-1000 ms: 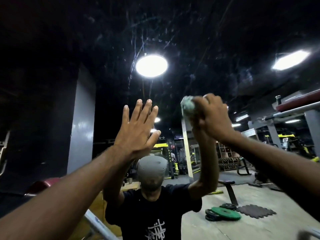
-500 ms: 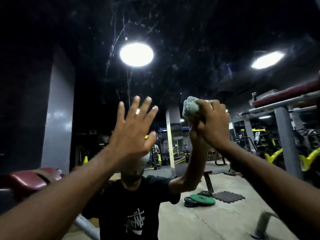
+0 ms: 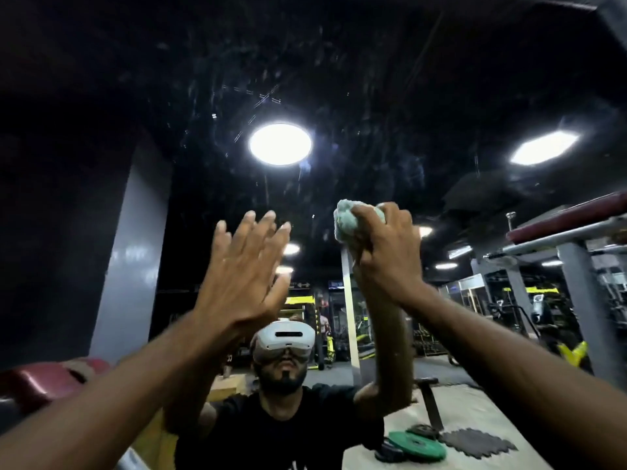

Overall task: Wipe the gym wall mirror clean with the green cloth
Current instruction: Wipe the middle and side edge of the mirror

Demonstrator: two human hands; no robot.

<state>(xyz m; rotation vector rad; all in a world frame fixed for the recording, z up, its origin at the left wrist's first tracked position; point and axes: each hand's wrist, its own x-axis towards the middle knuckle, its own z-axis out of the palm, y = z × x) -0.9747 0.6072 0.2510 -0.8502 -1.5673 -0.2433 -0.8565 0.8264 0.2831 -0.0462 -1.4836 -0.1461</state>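
Head view: right hand grips bunched pale green cloth against smeared wall mirror; left hand flat, fingers straight.

No text legible, small signs reflected in the mirror — too blurred to read

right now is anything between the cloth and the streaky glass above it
Nothing visible does. The right hand grips the cloth, the smeared mirror above it is bare, and the left hand is spread open off to the side.
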